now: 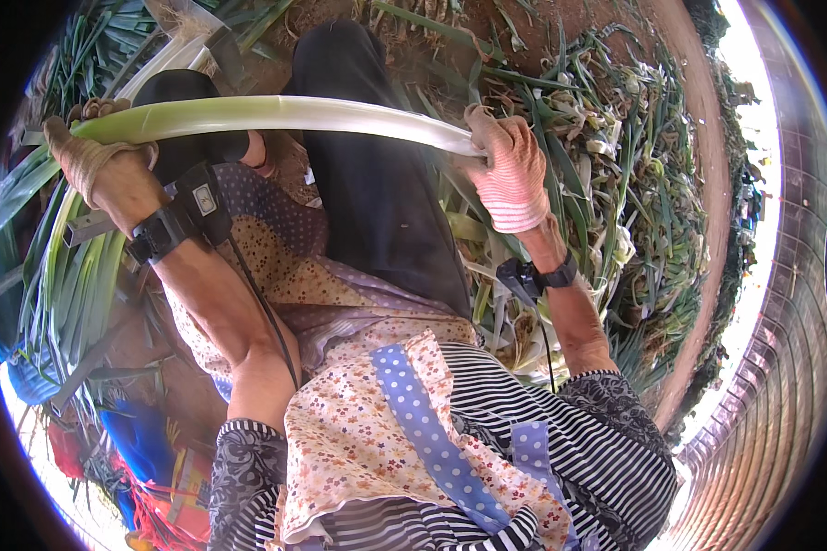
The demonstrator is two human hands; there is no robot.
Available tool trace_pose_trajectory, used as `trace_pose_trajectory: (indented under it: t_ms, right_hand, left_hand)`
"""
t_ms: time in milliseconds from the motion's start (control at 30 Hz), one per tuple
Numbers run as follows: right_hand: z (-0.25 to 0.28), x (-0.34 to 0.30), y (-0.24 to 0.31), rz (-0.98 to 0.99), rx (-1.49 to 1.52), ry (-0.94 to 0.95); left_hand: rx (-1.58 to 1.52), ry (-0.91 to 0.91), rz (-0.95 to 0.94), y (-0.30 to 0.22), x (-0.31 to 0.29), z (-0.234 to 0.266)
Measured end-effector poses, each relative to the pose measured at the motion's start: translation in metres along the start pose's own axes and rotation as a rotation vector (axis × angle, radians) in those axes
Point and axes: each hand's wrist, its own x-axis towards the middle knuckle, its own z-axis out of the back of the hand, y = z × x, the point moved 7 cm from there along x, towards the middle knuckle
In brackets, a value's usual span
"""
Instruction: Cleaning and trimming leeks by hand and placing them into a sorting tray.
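A long leek (294, 114) stretches across in front of me above my knees, bowed slightly upward. Its green part lies to the left and its white end to the right. My left hand (96, 151), in a worn knit glove, is wrapped round the green part. At the white root end my right hand (508, 170), in a pinkish knit glove, is closed with its fingertips on the tip. Green leaves (73, 266) fan down below my left hand. Whether roots remain at the tip is hidden by my right fingers.
Heaped leek trimmings (616, 184) cover the ground to the right. More leeks (170, 60) lie at the far left. Blue plastic (138, 436) and red string (156, 505) lie at the lower left. A curved ribbed wall (753, 386) rises at the right edge.
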Motion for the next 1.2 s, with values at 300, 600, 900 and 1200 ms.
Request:
trace_pose_trajectory:
  t_ms: [300, 600, 900, 1200]
  right_hand:
    - [-0.006, -0.005, -0.005, 0.072, -0.058, -0.085]
    - [-0.003, -0.002, -0.01, 0.191, -0.128, -0.231]
    - [0.007, 0.004, -0.005, 0.354, -0.207, -0.268]
    - [0.009, 0.013, -0.004, 0.245, -0.013, -0.128]
  left_hand:
    - [0.107, -0.15, -0.158, -0.005, -0.015, -0.002]
    - [0.079, -0.013, 0.083, 0.007, 0.008, 0.01]
    - [0.602, -0.221, -0.165, -0.006, -0.005, -0.003]
    - [0.557, -0.393, -0.174, 0.002, 0.013, -0.018]
